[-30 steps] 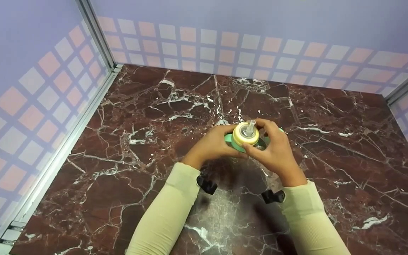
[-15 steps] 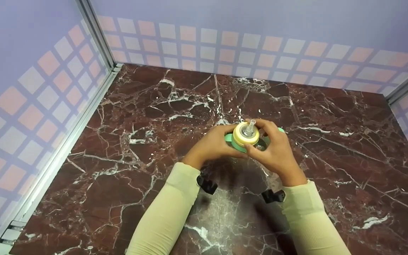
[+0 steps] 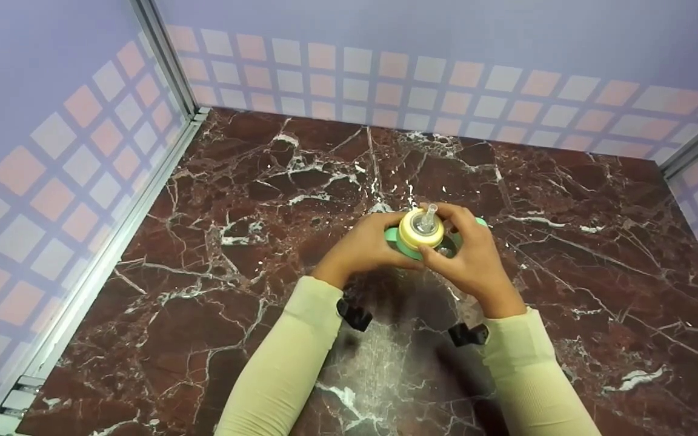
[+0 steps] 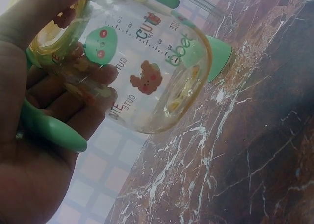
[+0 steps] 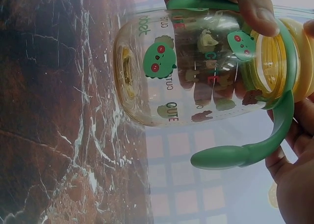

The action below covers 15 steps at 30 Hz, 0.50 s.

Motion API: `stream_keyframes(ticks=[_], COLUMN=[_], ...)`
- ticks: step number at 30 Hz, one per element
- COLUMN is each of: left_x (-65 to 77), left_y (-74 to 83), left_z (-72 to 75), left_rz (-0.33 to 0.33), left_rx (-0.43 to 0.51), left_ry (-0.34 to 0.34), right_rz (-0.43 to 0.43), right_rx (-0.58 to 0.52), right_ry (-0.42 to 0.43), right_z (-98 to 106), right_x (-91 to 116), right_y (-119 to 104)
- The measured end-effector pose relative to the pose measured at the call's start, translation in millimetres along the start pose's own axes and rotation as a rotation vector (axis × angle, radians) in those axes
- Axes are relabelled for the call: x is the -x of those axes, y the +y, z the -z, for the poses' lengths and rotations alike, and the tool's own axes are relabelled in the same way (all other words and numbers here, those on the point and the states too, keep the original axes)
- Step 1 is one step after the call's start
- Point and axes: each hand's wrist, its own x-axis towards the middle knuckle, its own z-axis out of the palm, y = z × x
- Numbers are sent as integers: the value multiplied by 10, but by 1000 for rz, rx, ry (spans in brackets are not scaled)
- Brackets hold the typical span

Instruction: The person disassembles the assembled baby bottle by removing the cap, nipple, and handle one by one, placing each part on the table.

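Note:
A clear baby bottle [image 5: 159, 59] with cartoon prints has a yellow collar [image 3: 410, 234] and a clear straw spout [image 3: 431, 213] on top. Curved green handles [image 5: 221, 157] branch from a green ring below the collar. My left hand [image 3: 368, 243] holds the bottle from the left, its fingers showing through the clear wall in the left wrist view. With thumb and fingers, my right hand [image 3: 473, 257] grips the yellow collar from the right. The bottle stays upright over the table. Part of its body is hidden behind the right hand in the head view.
Dark red marble with white veins covers the table [image 3: 203, 339]. Purple panels [image 3: 446, 36] with pink and white squares rise at the back and sides, joined by metal posts [image 3: 167, 54]. In the left wrist view a green shape [image 4: 219, 57] shows behind the bottle's base.

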Motion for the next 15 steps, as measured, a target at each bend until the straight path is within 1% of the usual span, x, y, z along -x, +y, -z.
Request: stream_keyframes(ticks=[6,11,15], left_x=[-2,-4,-5], left_y=[2,4,3], left_z=[6,-3,-2], left_rz=[10,20,31], left_rx=[5,0,0], left_ry=[-7,6,10], right_rz=[-22,-70,-89], right_rx=[-17,0,10], right_ry=[-3,30,47], right_z=[-2,-10,-16], right_x=[-16,-34,-42], right_y=[-6,-27,-36])
